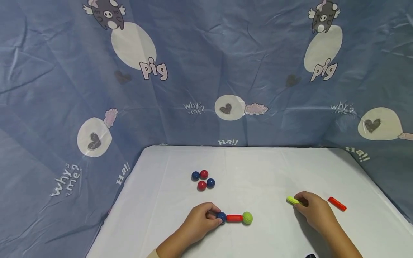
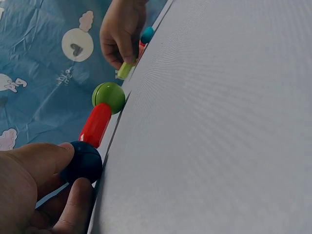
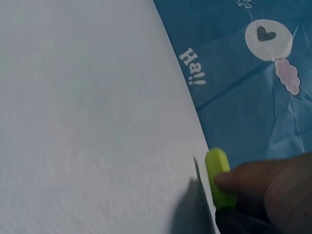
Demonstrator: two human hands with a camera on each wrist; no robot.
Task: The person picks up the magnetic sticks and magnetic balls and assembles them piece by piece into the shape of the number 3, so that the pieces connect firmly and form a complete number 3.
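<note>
My left hand (image 1: 200, 221) pinches a dark blue ball (image 2: 84, 162) between thumb and fingers. That ball joins end to end with a red rod (image 1: 234, 218) and a green ball (image 1: 247, 218), making one straight piece that lies along the white table. Over to the right, my right hand (image 1: 314, 210) holds a short yellow-green rod (image 3: 219, 178) between thumb and fingers, its free end showing. The part of this rod inside the grip is hidden. A loose red rod (image 1: 337, 204) lies just beyond the right hand.
Two blue balls and two red balls, one red ball (image 1: 201, 185) nearest, sit grouped on the white table (image 1: 251, 172). A teal ball (image 2: 147, 35) shows behind the right hand in the left wrist view. A blue printed cloth (image 1: 193, 86) hangs behind the table.
</note>
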